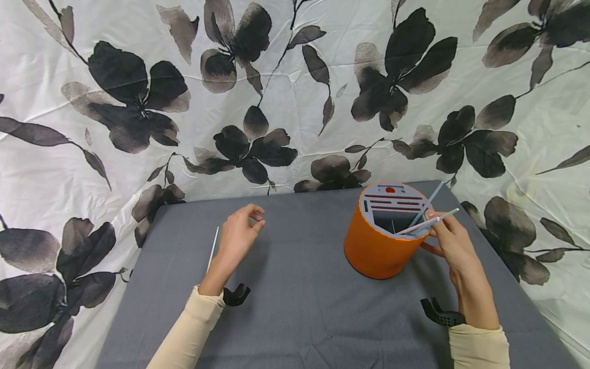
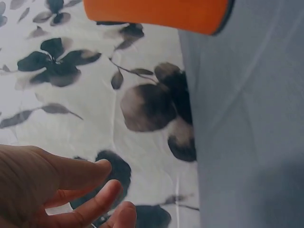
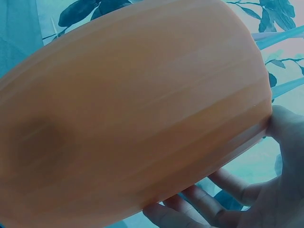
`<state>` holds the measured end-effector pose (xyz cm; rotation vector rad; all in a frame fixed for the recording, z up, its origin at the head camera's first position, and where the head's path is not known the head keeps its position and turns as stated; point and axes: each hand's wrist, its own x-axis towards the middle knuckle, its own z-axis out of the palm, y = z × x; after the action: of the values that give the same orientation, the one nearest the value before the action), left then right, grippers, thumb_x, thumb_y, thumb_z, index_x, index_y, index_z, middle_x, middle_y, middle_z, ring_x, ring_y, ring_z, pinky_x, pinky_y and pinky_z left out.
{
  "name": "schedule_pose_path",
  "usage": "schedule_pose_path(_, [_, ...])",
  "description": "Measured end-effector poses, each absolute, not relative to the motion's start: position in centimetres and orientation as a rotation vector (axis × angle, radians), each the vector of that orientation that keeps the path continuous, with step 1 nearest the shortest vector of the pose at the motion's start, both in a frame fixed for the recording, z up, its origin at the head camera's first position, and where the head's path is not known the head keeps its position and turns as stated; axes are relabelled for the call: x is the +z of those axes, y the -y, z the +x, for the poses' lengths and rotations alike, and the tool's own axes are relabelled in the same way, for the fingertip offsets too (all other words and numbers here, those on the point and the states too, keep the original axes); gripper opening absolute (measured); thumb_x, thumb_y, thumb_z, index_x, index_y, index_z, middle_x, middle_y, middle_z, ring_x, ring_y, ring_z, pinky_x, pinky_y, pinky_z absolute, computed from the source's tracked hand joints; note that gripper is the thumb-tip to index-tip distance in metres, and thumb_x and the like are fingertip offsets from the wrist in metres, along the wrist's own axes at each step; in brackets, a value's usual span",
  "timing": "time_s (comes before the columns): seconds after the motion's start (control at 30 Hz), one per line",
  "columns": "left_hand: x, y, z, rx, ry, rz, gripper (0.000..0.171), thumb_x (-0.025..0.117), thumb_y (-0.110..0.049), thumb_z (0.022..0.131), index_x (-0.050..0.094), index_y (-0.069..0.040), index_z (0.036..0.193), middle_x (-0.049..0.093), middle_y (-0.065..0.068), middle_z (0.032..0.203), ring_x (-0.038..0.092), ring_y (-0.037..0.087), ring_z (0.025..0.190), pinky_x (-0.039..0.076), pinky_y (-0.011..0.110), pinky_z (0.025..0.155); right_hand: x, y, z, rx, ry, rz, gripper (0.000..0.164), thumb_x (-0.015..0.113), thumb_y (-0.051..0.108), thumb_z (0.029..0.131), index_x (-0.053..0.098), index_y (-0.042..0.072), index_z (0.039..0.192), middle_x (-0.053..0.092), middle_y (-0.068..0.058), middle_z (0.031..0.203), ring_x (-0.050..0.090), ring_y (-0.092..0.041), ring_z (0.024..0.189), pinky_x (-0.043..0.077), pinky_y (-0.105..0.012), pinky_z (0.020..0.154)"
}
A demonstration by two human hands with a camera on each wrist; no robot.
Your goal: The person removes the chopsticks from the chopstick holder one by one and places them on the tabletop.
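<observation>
An orange cylindrical holder (image 1: 375, 251) with a grey slotted top insert (image 1: 392, 197) stands upright at the table's right. Several thin straw-like sticks lean out of its front opening, among them a blue one (image 1: 426, 205) and a pink one (image 1: 418, 226). My right hand (image 1: 463, 256) grips the holder's right side, the thumb at the rim and the fingers against the outer wall (image 3: 142, 114). At the left, my left hand (image 1: 237, 237) hovers over the table, fingers loosely bent, holding nothing. Beside it is a thin pale stick (image 1: 213, 246), its lower end hidden behind the wrist.
A dark grey cloth covers the table (image 1: 295, 292), with slight wrinkles near the front. Behind and beside it hangs a white sheet (image 1: 318, 138) with a dark flower print. A black band (image 1: 237, 295) is on the left wrist, another (image 1: 442, 313) on the right.
</observation>
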<state>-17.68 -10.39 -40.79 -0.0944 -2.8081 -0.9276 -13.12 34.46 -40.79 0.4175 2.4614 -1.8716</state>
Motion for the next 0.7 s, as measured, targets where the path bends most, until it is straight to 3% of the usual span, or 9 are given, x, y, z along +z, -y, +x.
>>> schedule_pose_path(0.7, [-37.6, 3.6, -16.8, -1.187, 2.789, -0.34, 0.017, 0.075, -0.019, 0.097, 0.075, -0.023, 0.113, 0.077, -0.004, 0.101, 0.073, 0.014, 0.087, 0.056, 0.039, 0.078, -40.9, -34.6, -12.9, -1.872, -2.482, 0.393, 0.033, 0.052, 0.06, 0.104, 0.055, 0.034, 0.124, 0.051, 0.02, 0.115, 0.059, 0.004, 0.096, 0.062, -0.019, 0.072])
